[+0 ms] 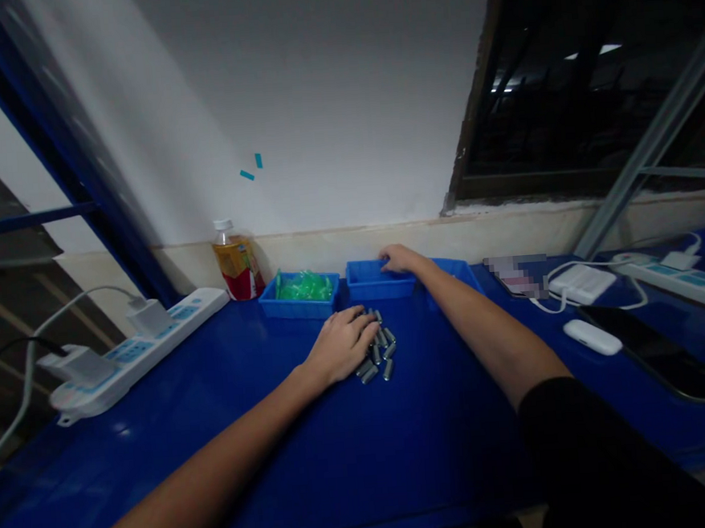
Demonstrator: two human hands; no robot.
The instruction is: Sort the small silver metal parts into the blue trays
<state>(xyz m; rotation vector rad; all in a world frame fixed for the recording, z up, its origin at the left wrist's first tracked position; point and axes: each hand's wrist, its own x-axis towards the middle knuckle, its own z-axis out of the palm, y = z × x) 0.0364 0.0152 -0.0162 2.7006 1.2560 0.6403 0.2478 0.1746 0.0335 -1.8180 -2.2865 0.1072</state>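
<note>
Left hand (340,347) rests over the left side of a loose pile of small metal cylinders (388,368) on the blue table (318,467), just nearer than the middle blue bin (382,291); fingers loosely bent, can't tell if any cylinder is gripped. Right hand (399,257) is at that bin, fingers curled down over it; pinch hidden, can't tell hold or opening. Risks: cylinders look round and tabletop smooth, so a careless left sweep could scatter them. Right forearm (490,331) crosses the right-hand bin (466,272); dropping low could knock it. Fingers snagging a rim could shift the middle one.
</note>
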